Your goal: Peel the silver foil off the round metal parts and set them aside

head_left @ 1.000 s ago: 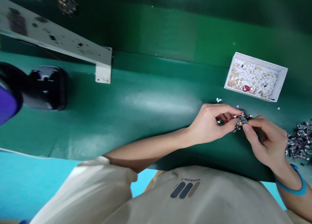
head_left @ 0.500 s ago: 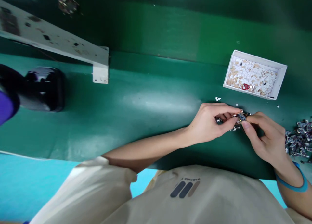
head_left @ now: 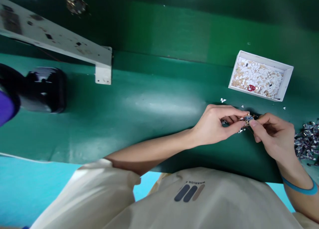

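Note:
A small jewelled piece [head_left: 248,118], with dark blue stones and gold-coloured metal, is held up just above the table between both hands. My left hand [head_left: 219,124] pinches its left side between thumb and fingertips. The thumb and index finger of my right hand [head_left: 276,134] close on its right edge; the other fingers are curled in. More shiny bits [head_left: 241,130] show beneath my left fingertips, partly hidden, and I cannot make out whether they belong to the same piece.
A white box [head_left: 287,84] of small white and tan pieces, with a red item on top, stands beyond my hands. Loose white bits [head_left: 223,100] lie nearby. At far right is a pile of glittering clear stones [head_left: 307,141]. A metal bracket [head_left: 103,68] and black stand [head_left: 47,89] are left.
My right fingers have shifted their grip and curled in more, and the jewelled piece has turned so its blue face shows more. My left hand stays nearly in place.

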`<state>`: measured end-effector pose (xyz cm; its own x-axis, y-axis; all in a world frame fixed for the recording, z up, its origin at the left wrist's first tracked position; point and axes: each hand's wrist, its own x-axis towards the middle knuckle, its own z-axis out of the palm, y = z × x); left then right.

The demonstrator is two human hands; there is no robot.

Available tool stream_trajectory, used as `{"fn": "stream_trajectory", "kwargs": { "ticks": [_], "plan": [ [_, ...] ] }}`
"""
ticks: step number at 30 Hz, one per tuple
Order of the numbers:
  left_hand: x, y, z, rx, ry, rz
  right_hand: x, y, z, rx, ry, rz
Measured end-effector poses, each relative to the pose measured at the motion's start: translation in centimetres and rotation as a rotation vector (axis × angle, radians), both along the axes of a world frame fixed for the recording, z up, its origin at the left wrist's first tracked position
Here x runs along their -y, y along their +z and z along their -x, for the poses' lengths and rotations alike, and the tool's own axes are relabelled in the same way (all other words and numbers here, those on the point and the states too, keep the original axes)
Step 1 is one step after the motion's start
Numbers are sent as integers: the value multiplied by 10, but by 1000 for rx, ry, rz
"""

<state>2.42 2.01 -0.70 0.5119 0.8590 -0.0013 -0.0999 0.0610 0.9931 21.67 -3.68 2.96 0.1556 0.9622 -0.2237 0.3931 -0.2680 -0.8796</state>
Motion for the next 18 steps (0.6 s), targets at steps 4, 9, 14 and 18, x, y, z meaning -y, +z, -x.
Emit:
{"fn": "stream_trajectory", "kwargs": {
  "ticks": [4,9,14,18],
  "plan": [
    [-2,0,0,11,-8,-11,-3,2,-2,-50,20,22],
    [-2,1,1,24,-24,-4,-4,4,-6,-80,41,80],
    [-1,2,2,32,-29,8,-2,4,-6,-75,27,94],
    [-2,2,3,42,-55,34,-3,3,-6,-77,5,102]
  ]
}}
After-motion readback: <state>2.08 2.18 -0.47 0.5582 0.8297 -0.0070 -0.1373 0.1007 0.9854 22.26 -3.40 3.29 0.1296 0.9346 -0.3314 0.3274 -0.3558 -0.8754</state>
